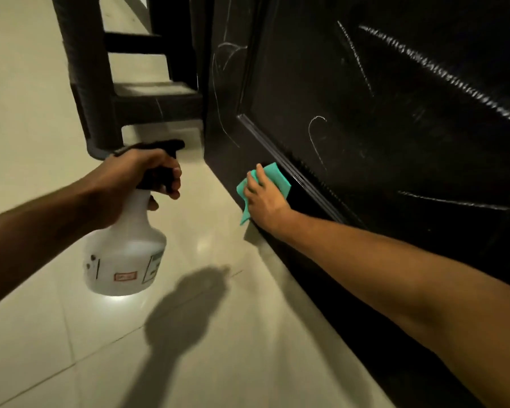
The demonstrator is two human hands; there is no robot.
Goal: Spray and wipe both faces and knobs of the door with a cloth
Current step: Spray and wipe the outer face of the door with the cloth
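A dark door (pixel 380 119) with pale scratch marks fills the right side, seen low down near the floor. My right hand (pixel 264 198) presses a green cloth (pixel 278 179) flat against the door's bottom rail, just below the raised panel moulding. My left hand (pixel 147 175) grips the black trigger head of a white spray bottle (pixel 127 251), held upright above the floor to the left of the door. No knob is in view.
Pale glossy floor tiles (pixel 218 348) spread below both arms. A dark chair or stool frame (pixel 100 92) stands at the upper left, close to the door's edge. The bottle's shadow falls on the tiles in the middle.
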